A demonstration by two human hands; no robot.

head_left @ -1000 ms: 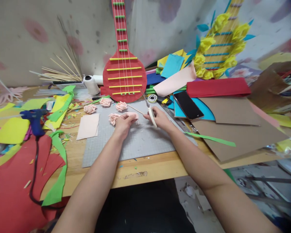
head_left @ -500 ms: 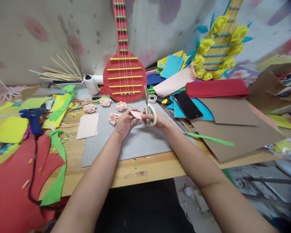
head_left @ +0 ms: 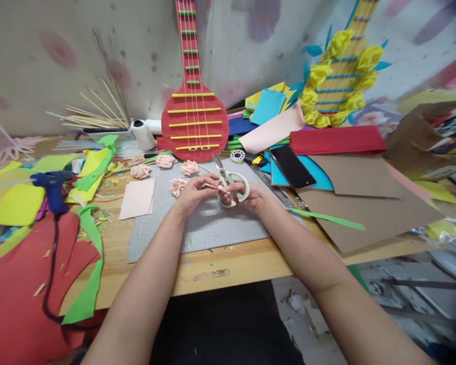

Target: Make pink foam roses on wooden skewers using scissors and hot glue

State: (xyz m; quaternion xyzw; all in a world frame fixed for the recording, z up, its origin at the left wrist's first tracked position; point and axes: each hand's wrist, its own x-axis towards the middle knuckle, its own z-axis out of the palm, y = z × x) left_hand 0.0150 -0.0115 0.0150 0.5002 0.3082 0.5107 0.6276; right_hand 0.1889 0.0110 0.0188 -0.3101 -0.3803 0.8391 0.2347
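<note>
My left hand (head_left: 194,195) pinches a small pale pink paper piece (head_left: 214,187), turned nearly edge-on. Close against it, my right hand (head_left: 247,195) has a pair of white-handled scissors (head_left: 240,178) hooked on its fingers, with the blades pointing up and away. The right fingertips also touch the pink piece. Both hands are over a grey cutting mat (head_left: 213,230). Just past my left hand lie several pink paper roses, one a rose (head_left: 190,167) on a stick. A stack of pale pink paper squares (head_left: 137,198) rests at the mat's left edge.
A red paper lute (head_left: 195,119) leans on the wall behind the mat. At left are a blue glue gun (head_left: 53,188) and red paper (head_left: 19,284). To the right are a phone (head_left: 292,166), a metal ruler (head_left: 269,182) and brown cardboard (head_left: 372,218).
The scissors have tipped toward the left, their handles now wider apart. The pink piece has turned from showing its face to nearly edge-on, and both hands have drawn together.
</note>
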